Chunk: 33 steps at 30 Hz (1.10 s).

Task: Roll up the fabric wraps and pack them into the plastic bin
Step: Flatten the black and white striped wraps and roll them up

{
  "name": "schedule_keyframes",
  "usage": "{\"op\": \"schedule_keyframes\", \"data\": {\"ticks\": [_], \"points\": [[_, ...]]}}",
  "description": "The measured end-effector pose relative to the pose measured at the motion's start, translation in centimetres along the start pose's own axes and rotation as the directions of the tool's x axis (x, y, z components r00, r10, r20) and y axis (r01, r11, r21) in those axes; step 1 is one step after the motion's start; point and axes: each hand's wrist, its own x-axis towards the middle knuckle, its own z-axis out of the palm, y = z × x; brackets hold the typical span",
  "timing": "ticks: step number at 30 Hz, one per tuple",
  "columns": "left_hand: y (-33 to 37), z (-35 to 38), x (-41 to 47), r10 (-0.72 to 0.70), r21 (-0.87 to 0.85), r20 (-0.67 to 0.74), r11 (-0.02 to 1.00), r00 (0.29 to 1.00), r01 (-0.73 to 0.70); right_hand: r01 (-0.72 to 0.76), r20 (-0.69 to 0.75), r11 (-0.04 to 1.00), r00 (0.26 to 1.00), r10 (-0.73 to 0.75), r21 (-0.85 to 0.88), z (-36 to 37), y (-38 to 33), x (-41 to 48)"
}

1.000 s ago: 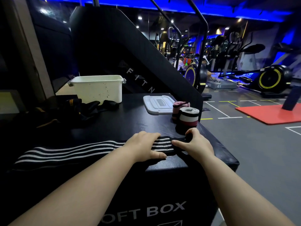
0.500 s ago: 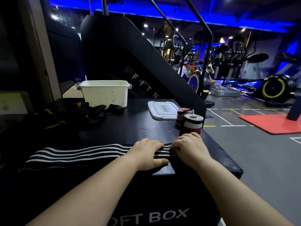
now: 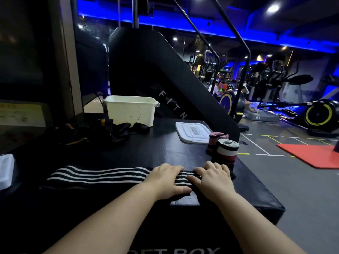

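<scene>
The left hand (image 3: 165,180) lies palm-down on the striped wrap (image 3: 99,176), fingers loosely bent and pressing on the cloth, thumb stretched along its near edge. Just beside it, the right hand (image 3: 211,178) curls its fingers over the wrap's right end and holds it; the part under the palm is hidden, so how much is rolled there cannot be told. A short piece of striped cloth shows between the two hands. The wrap is black with white stripes and runs flat to the left across the near part of the black padded box (image 3: 146,151), close to its front edge. Just behind the right hand stands a rolled wrap (image 3: 226,150) with white, red and black bands, upright on its end, and touching it from behind is a pink rolled wrap (image 3: 214,137), also upright. Beyond these a white lid (image 3: 190,132) lies flat on the box top. The plastic bin (image 3: 131,110), white and open, stands at the far edge of the box, well apart from the hands. In front of it, to the left, lies a loose pile of dark wraps (image 3: 99,129) with yellow trim. A white object (image 3: 6,170) shows at the left edge, cut off by the frame. Behind the box rises a black stair machine (image 3: 165,74), and to the right a red mat (image 3: 311,154) lies on the grey floor.
</scene>
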Motion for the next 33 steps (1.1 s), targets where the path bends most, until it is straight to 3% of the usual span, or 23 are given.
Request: {"op": "schedule_keyframes", "data": {"ticks": [3, 6, 10, 12, 16, 21, 33], "points": [[-0.3, 0.0, -0.2, -0.025, 0.005, -0.019, 1.0, 0.999, 0.026, -0.021, -0.045, 0.997, 0.999, 0.024, 0.071, 0.2, 0.0, -0.4], [-1.1, -0.6, -0.7, -0.05, 0.063, -0.025, 0.997, 0.998, 0.052, -0.019, -0.072, 1.0, 0.997, 0.02, 0.009, 0.3, -0.2, -0.6], [-2.5, -0.9, -1.5, -0.063, 0.09, -0.012, 0.994, 0.998, 0.064, 0.164, -0.197, 0.984, 0.969, -0.148, 0.068, 0.2, -0.7, 0.0], [-2.6, -0.9, -1.8, -0.06, 0.09, -0.016, 0.994, 0.998, 0.061, 0.256, -0.12, 0.93, 0.965, -0.231, 0.265, 0.0, -1.4, 0.5], [-2.6, -0.7, -1.9, -0.054, 0.08, -0.018, 0.995, 0.998, 0.056, 0.147, 0.032, 0.887, 0.983, -0.179, 0.437, 0.0, -2.0, 0.9], [-2.7, -0.9, -2.0, -0.042, 0.089, -0.025, 0.995, 0.999, 0.044, 0.062, 0.113, 0.876, 0.985, -0.132, 0.478, 0.0, -2.8, 1.3], [-5.3, -2.1, -3.8, -0.051, 0.143, -0.015, 0.988, 0.999, 0.052, 0.119, 0.098, 0.93, 0.982, -0.162, 0.349, 0.2, -3.6, 1.1]]}}
